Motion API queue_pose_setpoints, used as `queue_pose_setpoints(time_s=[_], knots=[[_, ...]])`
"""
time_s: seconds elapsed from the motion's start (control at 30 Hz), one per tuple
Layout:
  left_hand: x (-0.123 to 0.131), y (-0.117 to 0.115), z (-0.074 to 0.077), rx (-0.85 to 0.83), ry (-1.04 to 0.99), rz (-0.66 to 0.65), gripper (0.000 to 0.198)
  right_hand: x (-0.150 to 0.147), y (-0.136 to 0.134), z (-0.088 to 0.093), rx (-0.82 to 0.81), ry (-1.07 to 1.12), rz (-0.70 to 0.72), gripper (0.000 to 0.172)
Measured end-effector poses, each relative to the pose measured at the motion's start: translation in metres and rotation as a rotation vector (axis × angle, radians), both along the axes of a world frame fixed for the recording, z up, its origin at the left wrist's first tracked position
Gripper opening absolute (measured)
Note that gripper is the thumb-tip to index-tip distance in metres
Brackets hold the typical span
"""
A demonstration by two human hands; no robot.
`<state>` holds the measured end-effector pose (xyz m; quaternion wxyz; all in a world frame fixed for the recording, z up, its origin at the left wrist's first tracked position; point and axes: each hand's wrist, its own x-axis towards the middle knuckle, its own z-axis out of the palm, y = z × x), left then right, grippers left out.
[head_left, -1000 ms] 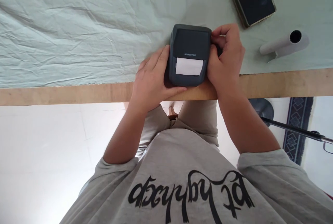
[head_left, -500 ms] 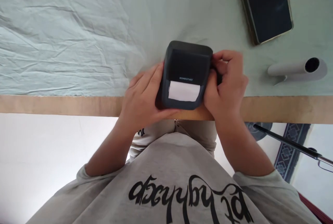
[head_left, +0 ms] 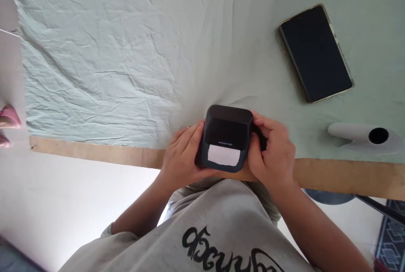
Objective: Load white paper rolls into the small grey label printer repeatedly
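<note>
A dark label printer [head_left: 228, 130] stands at the table's front edge, between my two hands. A white label [head_left: 224, 155] shows at its slot, on the side toward me. My left hand [head_left: 182, 158] is wrapped round the printer's left side, its thumb along the near side. At the right side, my right hand [head_left: 274, 149] grips the printer with curled fingers and thumb. A dark part shows between that thumb and the fingers; I cannot make out what it is.
A phone in a case [head_left: 318, 55] lies farther back on the right. Nearer, a white handheld device [head_left: 354, 133] with a dark round opening rests on the green cloth [head_left: 126, 52]. The table's wooden edge [head_left: 95, 152] runs along my front. Someone's foot shows at far left.
My view has shifted, so the printer, phone and white device appear lower in the picture. Both hands keep their hold on the printer, with little visible change in grip.
</note>
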<state>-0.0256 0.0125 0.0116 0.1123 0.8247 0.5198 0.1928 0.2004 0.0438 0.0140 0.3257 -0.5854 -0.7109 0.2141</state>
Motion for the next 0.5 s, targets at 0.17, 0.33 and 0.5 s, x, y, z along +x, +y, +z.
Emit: queue_pose_setpoints(time_s=[0.17,0.33,0.5], knots=[[0.000,0.001,0.002,0.001,-0.015,0.002,0.109,0.000,-0.001,-0.002,-0.040,0.039,-0.008,0.035],[-0.002,-0.001,0.000,-0.018,-0.051,-0.023,0.102,-0.002,-0.011,-0.008,-0.104,0.073,-0.123,0.034],[-0.007,0.000,-0.001,-0.006,-0.091,-0.074,0.078,-0.001,-0.019,-0.014,-0.138,0.124,-0.183,0.037]])
